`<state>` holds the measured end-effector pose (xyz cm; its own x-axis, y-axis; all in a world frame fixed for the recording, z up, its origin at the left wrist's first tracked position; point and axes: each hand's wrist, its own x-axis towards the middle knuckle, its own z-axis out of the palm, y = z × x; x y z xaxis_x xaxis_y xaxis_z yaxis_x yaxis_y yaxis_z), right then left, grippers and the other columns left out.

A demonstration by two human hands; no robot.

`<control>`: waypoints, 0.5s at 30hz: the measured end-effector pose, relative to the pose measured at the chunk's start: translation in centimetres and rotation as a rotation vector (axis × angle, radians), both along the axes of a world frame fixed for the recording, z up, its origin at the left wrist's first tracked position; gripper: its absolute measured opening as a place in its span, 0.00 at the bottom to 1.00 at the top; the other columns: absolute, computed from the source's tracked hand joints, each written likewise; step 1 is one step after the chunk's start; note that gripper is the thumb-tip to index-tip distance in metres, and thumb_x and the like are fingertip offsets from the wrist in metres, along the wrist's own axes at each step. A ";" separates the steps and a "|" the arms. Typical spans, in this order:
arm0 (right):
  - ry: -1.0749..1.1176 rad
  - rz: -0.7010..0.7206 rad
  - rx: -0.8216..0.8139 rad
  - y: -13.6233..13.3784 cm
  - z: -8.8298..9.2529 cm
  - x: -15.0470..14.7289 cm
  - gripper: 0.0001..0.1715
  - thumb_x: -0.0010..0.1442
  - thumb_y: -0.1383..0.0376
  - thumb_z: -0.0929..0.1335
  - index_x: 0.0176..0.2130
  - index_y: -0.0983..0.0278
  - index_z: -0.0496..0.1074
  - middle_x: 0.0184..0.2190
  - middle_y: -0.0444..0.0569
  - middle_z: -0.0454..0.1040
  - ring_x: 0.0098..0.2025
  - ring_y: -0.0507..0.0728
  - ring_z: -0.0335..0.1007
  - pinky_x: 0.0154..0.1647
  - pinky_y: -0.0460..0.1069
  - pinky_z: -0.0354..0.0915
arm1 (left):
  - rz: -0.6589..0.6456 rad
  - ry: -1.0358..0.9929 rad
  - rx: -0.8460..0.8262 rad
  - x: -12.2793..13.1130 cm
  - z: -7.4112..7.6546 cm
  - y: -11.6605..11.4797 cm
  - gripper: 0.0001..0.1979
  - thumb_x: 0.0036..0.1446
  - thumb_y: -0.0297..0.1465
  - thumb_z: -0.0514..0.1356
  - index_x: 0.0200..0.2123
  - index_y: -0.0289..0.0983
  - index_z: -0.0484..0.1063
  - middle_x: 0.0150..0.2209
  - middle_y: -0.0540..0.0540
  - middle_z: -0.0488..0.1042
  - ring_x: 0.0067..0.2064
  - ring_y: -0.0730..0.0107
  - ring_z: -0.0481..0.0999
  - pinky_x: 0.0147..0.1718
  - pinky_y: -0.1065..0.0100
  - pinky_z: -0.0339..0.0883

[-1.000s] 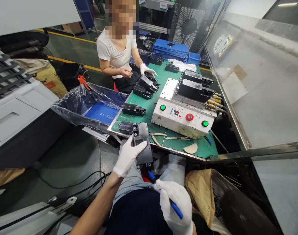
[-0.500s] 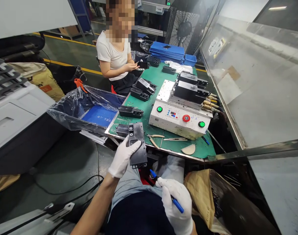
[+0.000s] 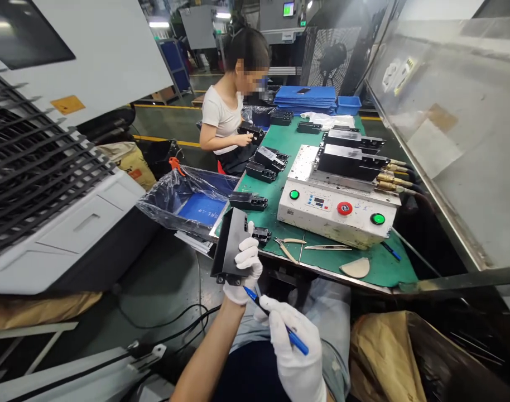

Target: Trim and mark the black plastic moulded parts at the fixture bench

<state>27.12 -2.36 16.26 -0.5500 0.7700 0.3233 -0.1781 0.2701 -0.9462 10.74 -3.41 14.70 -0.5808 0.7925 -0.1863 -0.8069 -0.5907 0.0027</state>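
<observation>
My left hand (image 3: 245, 267), in a white glove, grips a flat black plastic housing (image 3: 229, 245) and holds it tilted on edge just in front of the green table (image 3: 364, 262). Below it, my gloved right hand (image 3: 294, 352) is closed around a blue pen-like tool (image 3: 275, 320), whose tip points up toward the bottom end of the housing. More black housings (image 3: 247, 200) lie along the table's left side.
A white control box (image 3: 336, 209) with green and red buttons stands mid-table. Pliers (image 3: 289, 245) and a blade lie near the front edge. A plastic-lined blue bin (image 3: 192, 201) sits left. A co-worker (image 3: 227, 120) handles a black part at the far end. A brown sack (image 3: 389, 352) lies lower right.
My left hand has turned the housing from face-up to on edge and shifted it left. My right hand raised the pen's tip closer to it. The camera has tilted up.
</observation>
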 end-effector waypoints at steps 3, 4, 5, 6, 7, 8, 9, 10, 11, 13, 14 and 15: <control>0.020 0.009 0.056 -0.2 -0.2 -0.6 0.13 0.69 0.70 0.68 0.47 0.63 0.83 0.40 0.54 0.86 0.39 0.60 0.86 0.42 0.50 0.82 | 0.042 0.091 -0.125 -0.3 -0.5 -0.2 0.08 0.71 0.24 0.52 0.43 0.39 0.71 0.34 0.52 0.69 0.25 0.86 0.68 0.24 0.86 0.64; 0.028 0.010 0.068 -0.2 -0.2 -0.7 0.14 0.68 0.71 0.68 0.47 0.63 0.83 0.40 0.54 0.86 0.40 0.60 0.86 0.43 0.50 0.82 | 0.048 0.133 -0.180 -0.4 -0.7 -0.2 0.07 0.71 0.26 0.53 0.42 0.39 0.71 0.34 0.51 0.70 0.25 0.84 0.68 0.23 0.83 0.65; 0.037 0.010 0.085 -0.2 -0.2 -0.9 0.14 0.68 0.71 0.68 0.47 0.63 0.83 0.40 0.53 0.86 0.41 0.60 0.86 0.43 0.50 0.82 | 0.048 0.174 -0.231 -0.6 -0.9 -0.1 0.07 0.71 0.27 0.53 0.42 0.39 0.70 0.34 0.50 0.71 0.25 0.81 0.68 0.23 0.80 0.66; 0.045 0.008 0.105 -0.2 -0.1 -0.9 0.14 0.68 0.72 0.68 0.47 0.62 0.83 0.41 0.53 0.86 0.41 0.59 0.86 0.44 0.50 0.82 | 0.043 0.211 -0.273 -0.8 -1.0 -0.1 0.06 0.71 0.29 0.53 0.42 0.40 0.70 0.34 0.49 0.71 0.25 0.79 0.68 0.23 0.77 0.67; 0.050 0.007 0.124 -0.2 0.0 -1.0 0.14 0.67 0.72 0.68 0.47 0.62 0.83 0.41 0.52 0.86 0.41 0.59 0.86 0.45 0.49 0.82 | 0.036 0.239 -0.299 -0.9 -1.1 0.0 0.06 0.70 0.31 0.53 0.42 0.40 0.70 0.34 0.48 0.72 0.25 0.76 0.68 0.23 0.74 0.67; 0.052 0.006 0.138 -0.2 0.1 -1.0 0.14 0.67 0.72 0.68 0.46 0.62 0.83 0.40 0.51 0.86 0.40 0.58 0.85 0.44 0.49 0.82 | 0.029 0.255 -0.309 -1.0 -1.2 0.1 0.07 0.70 0.33 0.54 0.42 0.40 0.70 0.34 0.48 0.72 0.25 0.75 0.68 0.24 0.72 0.67; 0.052 0.011 0.147 -0.3 0.2 -0.9 0.14 0.67 0.73 0.68 0.45 0.62 0.83 0.39 0.51 0.86 0.39 0.58 0.85 0.44 0.48 0.82 | 0.023 0.264 -0.308 -1.0 -1.1 0.1 0.07 0.70 0.34 0.54 0.42 0.40 0.70 0.34 0.47 0.72 0.25 0.74 0.68 0.24 0.71 0.68; 0.053 0.015 0.154 -0.3 0.4 -0.9 0.14 0.67 0.73 0.68 0.45 0.61 0.82 0.37 0.50 0.86 0.38 0.57 0.85 0.43 0.48 0.82 | 0.019 0.274 -0.305 -1.0 -1.0 0.1 0.07 0.70 0.35 0.54 0.43 0.40 0.70 0.34 0.47 0.73 0.25 0.74 0.67 0.25 0.71 0.67; 0.056 0.017 0.161 -0.4 0.5 -0.8 0.14 0.66 0.73 0.68 0.45 0.61 0.82 0.37 0.49 0.86 0.37 0.56 0.85 0.42 0.47 0.81 | 0.018 0.291 -0.306 -0.8 -0.7 0.1 0.07 0.70 0.35 0.54 0.43 0.40 0.70 0.34 0.47 0.73 0.25 0.74 0.67 0.25 0.71 0.67; 0.079 0.017 0.180 -0.5 0.8 -0.9 0.15 0.65 0.74 0.68 0.46 0.61 0.82 0.36 0.48 0.86 0.37 0.56 0.85 0.42 0.47 0.81 | 0.022 0.344 -0.329 -0.5 -0.1 0.0 0.08 0.71 0.35 0.53 0.43 0.40 0.71 0.35 0.47 0.74 0.24 0.75 0.65 0.24 0.72 0.65; 0.096 0.015 0.192 -0.6 1.0 -1.0 0.16 0.65 0.75 0.68 0.47 0.61 0.81 0.37 0.47 0.86 0.38 0.56 0.85 0.44 0.46 0.81 | 0.023 0.372 -0.347 -0.2 0.3 -0.1 0.09 0.71 0.35 0.53 0.42 0.40 0.71 0.35 0.47 0.74 0.24 0.76 0.64 0.23 0.72 0.64; 0.113 0.015 0.201 -0.6 1.2 -1.2 0.18 0.65 0.75 0.68 0.49 0.60 0.81 0.38 0.48 0.86 0.39 0.56 0.85 0.45 0.46 0.80 | 0.024 0.392 -0.363 0.0 0.7 -0.2 0.10 0.71 0.35 0.53 0.42 0.39 0.72 0.35 0.47 0.74 0.24 0.77 0.63 0.23 0.73 0.63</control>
